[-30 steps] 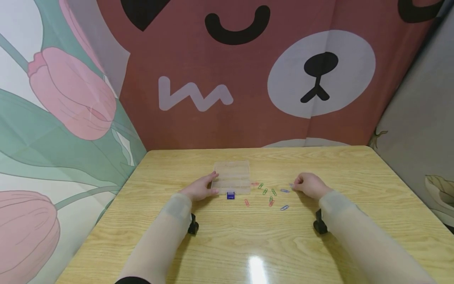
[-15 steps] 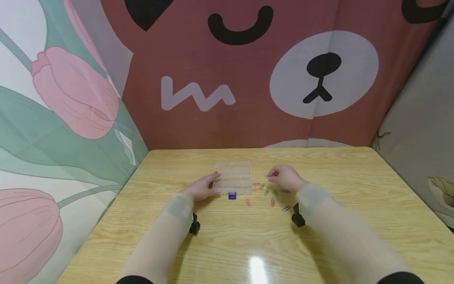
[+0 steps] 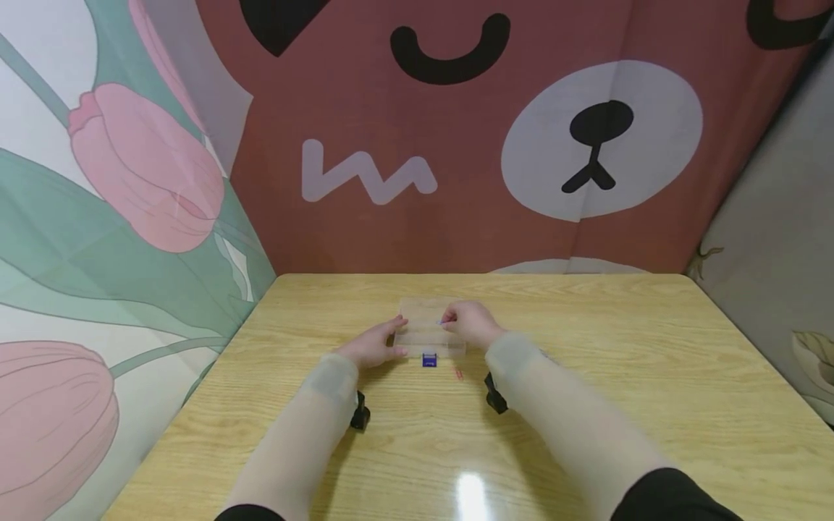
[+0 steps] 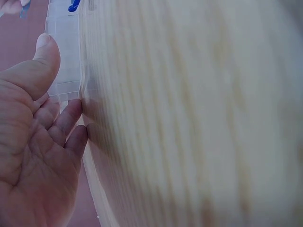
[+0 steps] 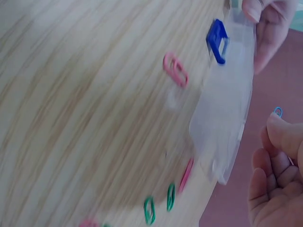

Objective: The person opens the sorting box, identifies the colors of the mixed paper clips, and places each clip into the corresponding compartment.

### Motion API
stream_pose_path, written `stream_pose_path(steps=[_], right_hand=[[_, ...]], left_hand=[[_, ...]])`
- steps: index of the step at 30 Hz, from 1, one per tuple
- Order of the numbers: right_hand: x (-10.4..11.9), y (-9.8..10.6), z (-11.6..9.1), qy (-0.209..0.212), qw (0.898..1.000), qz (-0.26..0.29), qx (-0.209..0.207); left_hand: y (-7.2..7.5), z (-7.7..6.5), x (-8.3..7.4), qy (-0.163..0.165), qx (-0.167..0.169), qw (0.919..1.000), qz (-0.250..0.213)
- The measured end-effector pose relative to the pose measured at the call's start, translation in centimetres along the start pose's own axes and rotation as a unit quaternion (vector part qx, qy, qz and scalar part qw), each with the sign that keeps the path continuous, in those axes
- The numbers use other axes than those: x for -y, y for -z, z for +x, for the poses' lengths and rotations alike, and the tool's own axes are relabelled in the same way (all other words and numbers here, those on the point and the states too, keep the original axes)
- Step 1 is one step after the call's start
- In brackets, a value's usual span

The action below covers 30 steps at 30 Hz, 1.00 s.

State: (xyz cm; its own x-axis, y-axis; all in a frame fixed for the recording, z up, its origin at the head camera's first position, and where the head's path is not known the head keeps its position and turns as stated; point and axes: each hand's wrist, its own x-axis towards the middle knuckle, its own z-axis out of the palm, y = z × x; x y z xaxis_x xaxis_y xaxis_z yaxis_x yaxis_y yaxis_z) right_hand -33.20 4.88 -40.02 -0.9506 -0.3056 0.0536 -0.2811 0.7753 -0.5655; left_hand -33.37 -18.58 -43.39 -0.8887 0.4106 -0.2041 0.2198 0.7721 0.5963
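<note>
A clear plastic box (image 3: 420,336) lies on the table with a blue latch (image 3: 429,360) at its front. My left hand (image 3: 373,346) holds its left end, thumb at the front and fingers along the side. Over the box's right part, my right hand (image 3: 474,323) pinches a small blue paper clip (image 5: 278,111) between thumb and forefinger. The clip is above the box and apart from it. A pink paper clip (image 5: 175,69) lies in front of the box; green paper clips (image 5: 149,210) lie by its right end, mostly hidden by my right arm in the head view.
The wooden table (image 3: 404,441) reaches back to a brown cloth (image 3: 365,239) with a printed bear face. Another pink clip (image 5: 186,175) lies close to the box's right end. Each wrist carries a small black camera (image 3: 495,394).
My right hand has carried the blue paper clip leftward from the scattered clips to above the box. The left hand has stayed at the box's left end.
</note>
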Motion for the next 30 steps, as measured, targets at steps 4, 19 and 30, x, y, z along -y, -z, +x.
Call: stream_pose_path(steps=[4, 19, 30], right_hand=[[0.8, -1.2, 0.6, 0.007, 1.0, -0.008, -0.004], [2.4, -3.2, 1.4, 0.029, 0.998, -0.048, -0.019], [1.9, -3.8, 2.1, 0.017, 0.999, -0.032, -0.016]], left_hand=[[0.0, 0.0, 0.1, -0.004, 0.001, 1.0, -0.003], [-0.1, 0.3, 0.4, -0.009, -0.001, 0.9999, -0.014], [-0.1, 0.4, 0.3, -0.013, -0.008, 0.9999, -0.007]])
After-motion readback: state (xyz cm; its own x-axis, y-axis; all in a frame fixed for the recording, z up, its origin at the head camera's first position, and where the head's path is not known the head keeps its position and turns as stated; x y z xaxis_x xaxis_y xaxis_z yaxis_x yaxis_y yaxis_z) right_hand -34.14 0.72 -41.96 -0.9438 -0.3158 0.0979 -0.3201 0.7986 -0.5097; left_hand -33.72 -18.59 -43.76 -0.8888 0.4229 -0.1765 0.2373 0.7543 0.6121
